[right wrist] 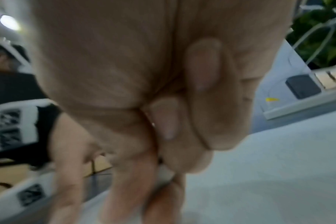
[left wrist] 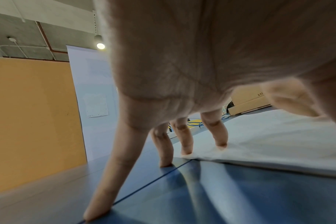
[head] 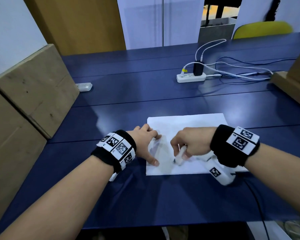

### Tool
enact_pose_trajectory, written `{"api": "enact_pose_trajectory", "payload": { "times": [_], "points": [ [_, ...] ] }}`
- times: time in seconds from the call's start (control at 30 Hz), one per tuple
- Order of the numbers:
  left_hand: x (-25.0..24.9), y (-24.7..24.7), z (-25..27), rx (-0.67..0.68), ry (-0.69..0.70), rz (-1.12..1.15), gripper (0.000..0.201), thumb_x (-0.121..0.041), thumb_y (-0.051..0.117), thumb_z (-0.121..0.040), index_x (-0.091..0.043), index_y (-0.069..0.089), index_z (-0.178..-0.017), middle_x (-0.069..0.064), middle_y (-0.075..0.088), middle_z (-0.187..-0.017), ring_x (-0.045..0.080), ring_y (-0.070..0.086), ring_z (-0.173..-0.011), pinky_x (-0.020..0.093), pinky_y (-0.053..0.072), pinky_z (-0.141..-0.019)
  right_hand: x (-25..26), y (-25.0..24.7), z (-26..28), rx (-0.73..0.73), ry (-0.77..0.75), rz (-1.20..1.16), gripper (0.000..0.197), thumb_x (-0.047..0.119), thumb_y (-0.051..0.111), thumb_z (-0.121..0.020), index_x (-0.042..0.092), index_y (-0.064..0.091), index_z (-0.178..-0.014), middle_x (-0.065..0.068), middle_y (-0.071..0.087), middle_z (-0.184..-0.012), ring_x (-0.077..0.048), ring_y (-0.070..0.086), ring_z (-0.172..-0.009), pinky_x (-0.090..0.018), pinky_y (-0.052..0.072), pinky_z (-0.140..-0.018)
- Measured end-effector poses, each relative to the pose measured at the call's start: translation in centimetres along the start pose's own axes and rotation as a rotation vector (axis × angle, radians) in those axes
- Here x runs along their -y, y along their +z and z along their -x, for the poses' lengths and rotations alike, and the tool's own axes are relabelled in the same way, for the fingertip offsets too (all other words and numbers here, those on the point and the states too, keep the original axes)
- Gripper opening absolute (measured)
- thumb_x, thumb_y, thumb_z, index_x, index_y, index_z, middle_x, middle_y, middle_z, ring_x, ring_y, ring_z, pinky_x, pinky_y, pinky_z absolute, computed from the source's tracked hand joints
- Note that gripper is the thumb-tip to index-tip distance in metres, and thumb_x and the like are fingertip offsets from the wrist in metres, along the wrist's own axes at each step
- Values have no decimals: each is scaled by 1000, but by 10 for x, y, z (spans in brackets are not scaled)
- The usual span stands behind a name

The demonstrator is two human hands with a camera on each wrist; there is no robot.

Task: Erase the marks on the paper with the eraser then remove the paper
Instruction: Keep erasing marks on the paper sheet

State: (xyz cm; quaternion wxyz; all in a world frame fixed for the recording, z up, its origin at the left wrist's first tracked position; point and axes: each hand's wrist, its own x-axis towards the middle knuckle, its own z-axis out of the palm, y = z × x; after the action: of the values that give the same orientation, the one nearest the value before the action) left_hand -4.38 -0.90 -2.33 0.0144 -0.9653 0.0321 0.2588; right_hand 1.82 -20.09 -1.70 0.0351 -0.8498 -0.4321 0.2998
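Observation:
A white sheet of paper (head: 194, 125) lies flat on the blue table (head: 128, 94), and it also shows as the pale paper (left wrist: 278, 136) in the left wrist view. My left hand (head: 150, 144) is spread with straight fingers (left wrist: 220, 136) pressing the sheet's left edge; its outer fingers rest on the table. My right hand (head: 187, 146) is curled round a white eraser (head: 180, 155), whose tip touches the sheet near a small dark mark (head: 174, 161). In the blurred right wrist view, my right hand (right wrist: 163, 136) shows curled fingers and a sliver of the eraser (right wrist: 166, 172).
Cardboard boxes (head: 33, 87) stand along the left edge and another box (head: 294, 84) at the right. A white power strip (head: 190, 77) with a black charger and cables sits at the back. A small white device (head: 84, 87) lies left of centre. A yellow chair (head: 261, 29) stands behind.

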Motion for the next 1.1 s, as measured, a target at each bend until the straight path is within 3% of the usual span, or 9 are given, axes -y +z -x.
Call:
{"api": "enact_pose_trajectory", "payload": {
  "times": [0.1,0.17,0.37,0.57,0.73,0.8,0.9,0.97,1.1],
  "points": [
    [1,0,0,-9,-2,4,102,-68,75,-61,-34,29,-145,-5,28,-141,24,33,-127,50,46,-95,-7,-14,-14,-218,113,-40,16,38,73,-80,31,62,-87,7,66,-77,-17,57,-86,-32,50,-78],
    [1,1,0,-8,-2,2,102,-69,75,-61,-34,29,-145,-5,28,-141,24,33,-127,50,46,-95,-11,-19,-16,-304,154,-89,16,40,71,-81,29,60,-85,4,70,-76,-18,59,-86,-34,52,-78],
    [3,2,-2,-44,27,-12,101,-70,75,-59,-33,34,-142,-3,32,-137,25,35,-124,48,46,-96,-3,-6,-5,22,30,11,12,25,74,-80,30,65,-88,4,68,-84,-15,58,-79,-30,49,-76],
    [0,0,-1,-110,81,-121,93,-73,71,-61,-29,42,-137,-4,31,-143,23,29,-131,49,32,-106,-14,-19,-18,-307,162,-73,14,35,69,-80,32,56,-76,3,70,-82,-22,61,-87,-35,53,-78],
    [-3,1,-2,-105,115,-124,95,-68,71,-67,-22,37,-143,-2,33,-145,20,36,-132,42,29,-105,-4,-8,-2,10,31,23,13,19,70,-82,30,64,-87,3,68,-89,-11,55,-77,-28,44,-71],
    [-4,2,-3,-101,108,-119,98,-68,71,-66,-20,34,-144,-1,35,-143,20,39,-130,43,30,-104,-4,-9,-7,-6,49,32,13,22,71,-82,30,66,-91,2,71,-86,-11,56,-77,-27,45,-71],
    [-5,2,-3,-101,88,-110,98,-67,73,-64,-20,35,-142,-2,39,-138,19,44,-126,43,33,-99,-13,-18,-18,-249,153,-38,13,37,72,-82,30,62,-88,5,68,-79,-19,60,-86,-34,53,-80],
    [-6,1,-2,-100,79,-101,95,-65,75,-64,-21,37,-139,-3,41,-134,19,46,-123,43,33,-97,-16,-20,-19,-305,176,-53,14,39,70,-82,31,58,-84,3,68,-83,-22,61,-87,-36,54,-79],
    [-8,1,-3,-103,79,-73,89,-61,77,-64,-26,38,-136,-4,42,-132,18,49,-120,43,33,-98,-5,-7,-3,-23,38,4,14,18,70,-82,29,64,-88,11,60,-82,-17,57,-83,-33,49,-81]
  ]
}}
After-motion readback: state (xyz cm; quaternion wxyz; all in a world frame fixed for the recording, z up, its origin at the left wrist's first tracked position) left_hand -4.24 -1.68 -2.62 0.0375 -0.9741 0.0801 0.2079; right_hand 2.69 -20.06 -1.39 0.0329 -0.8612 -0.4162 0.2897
